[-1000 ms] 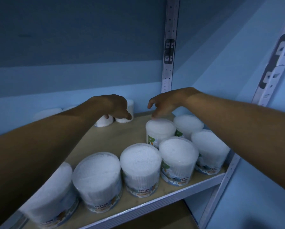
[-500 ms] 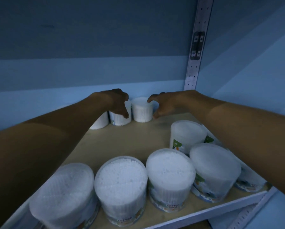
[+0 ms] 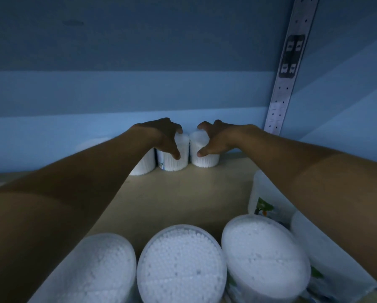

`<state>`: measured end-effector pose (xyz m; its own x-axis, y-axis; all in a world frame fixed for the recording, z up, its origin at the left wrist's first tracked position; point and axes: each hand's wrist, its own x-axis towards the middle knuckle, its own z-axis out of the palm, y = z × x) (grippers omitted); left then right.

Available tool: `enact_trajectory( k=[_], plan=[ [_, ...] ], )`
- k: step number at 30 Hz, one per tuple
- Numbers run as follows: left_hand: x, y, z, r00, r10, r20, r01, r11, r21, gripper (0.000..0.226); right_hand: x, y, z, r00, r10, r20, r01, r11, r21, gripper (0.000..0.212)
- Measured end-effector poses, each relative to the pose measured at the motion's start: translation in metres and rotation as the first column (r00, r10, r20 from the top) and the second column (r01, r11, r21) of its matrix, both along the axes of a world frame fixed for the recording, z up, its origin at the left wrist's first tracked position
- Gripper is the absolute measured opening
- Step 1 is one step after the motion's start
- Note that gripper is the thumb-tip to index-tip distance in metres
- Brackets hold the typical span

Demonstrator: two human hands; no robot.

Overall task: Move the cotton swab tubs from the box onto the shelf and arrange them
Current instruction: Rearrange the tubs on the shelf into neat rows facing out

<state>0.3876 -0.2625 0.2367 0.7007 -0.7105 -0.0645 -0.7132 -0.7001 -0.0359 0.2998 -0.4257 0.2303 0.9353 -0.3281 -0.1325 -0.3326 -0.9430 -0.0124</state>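
Clear round tubs of white cotton swabs stand on a wooden shelf. At the back wall, my left hand grips one tub from above, fingers behind it and thumb on its front. Right beside it, my right hand grips the neighbouring tub the same way. The two tubs stand almost touching. A third back tub shows partly behind my left forearm. Along the front edge stand several tubs, among them one in the middle and one to its right.
A perforated metal upright rises at the back right corner. Blue wall panels close the back and right side. Another tub with a green label stands at the right under my right forearm. Bare wood lies between the back and front rows.
My head has moved closer and lower into the shelf. Both hands reached further back and closed over the two back tubs; the right hand, beside its tub before, now grips it.
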Motion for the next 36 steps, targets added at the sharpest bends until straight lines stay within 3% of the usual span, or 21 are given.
enact_trajectory(
  k=[8, 36],
  plan=[
    [-0.001, 0.001, 0.002, 1.000, -0.017, 0.024, 0.017, 1.000, -0.008, 0.088, 0.004, 0.002, -0.002, 0.999, -0.007, 0.048, 0.007, 1.000, 0.015, 0.080],
    [-0.082, 0.026, 0.014, 0.998, -0.056, 0.011, 0.056, 0.998, 0.001, 0.075, -0.076, 0.031, 0.012, 0.999, 0.054, -0.010, -0.053, 0.998, 0.025, 0.073]
  ],
)
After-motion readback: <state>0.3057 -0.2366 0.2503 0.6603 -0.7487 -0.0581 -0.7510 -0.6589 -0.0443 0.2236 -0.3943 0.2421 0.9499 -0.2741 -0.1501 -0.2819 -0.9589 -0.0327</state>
